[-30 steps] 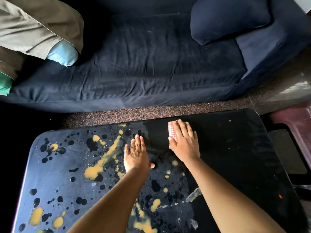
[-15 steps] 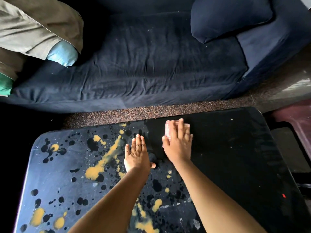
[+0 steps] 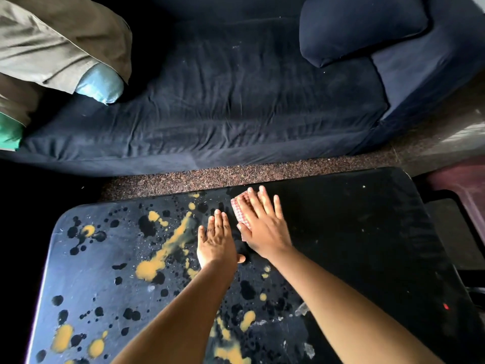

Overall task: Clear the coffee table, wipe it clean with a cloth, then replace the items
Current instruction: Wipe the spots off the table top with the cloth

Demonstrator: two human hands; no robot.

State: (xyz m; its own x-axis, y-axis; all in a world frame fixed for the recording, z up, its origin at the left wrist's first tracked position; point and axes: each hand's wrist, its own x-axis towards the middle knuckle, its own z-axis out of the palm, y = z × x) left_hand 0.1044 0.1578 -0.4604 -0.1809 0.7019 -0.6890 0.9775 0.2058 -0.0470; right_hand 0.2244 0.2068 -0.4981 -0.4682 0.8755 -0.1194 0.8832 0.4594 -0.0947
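Slid leftward since the earlier frames, the right hand [image 3: 265, 224] and the checked cloth [image 3: 239, 210] beneath it are now found just beside the left hand [image 3: 216, 243], which has been kept in place. At ten o'clock of the view, an olive garment [image 3: 52, 40] is heaped on the dark sofa [image 3: 223, 101] over pale blue fabric [image 3: 101, 84]. The coffee table [image 3: 367, 245], marked with yellow splashes [image 3: 149, 269] across its nine o'clock half, is pressed by the left hand, fingers straight and flat, nothing grasped. Near its twelve o'clock edge the cloth is pinned flat under the right hand's straight, spread fingers. A navy cushion [image 3: 359, 24] is seen at one o'clock.
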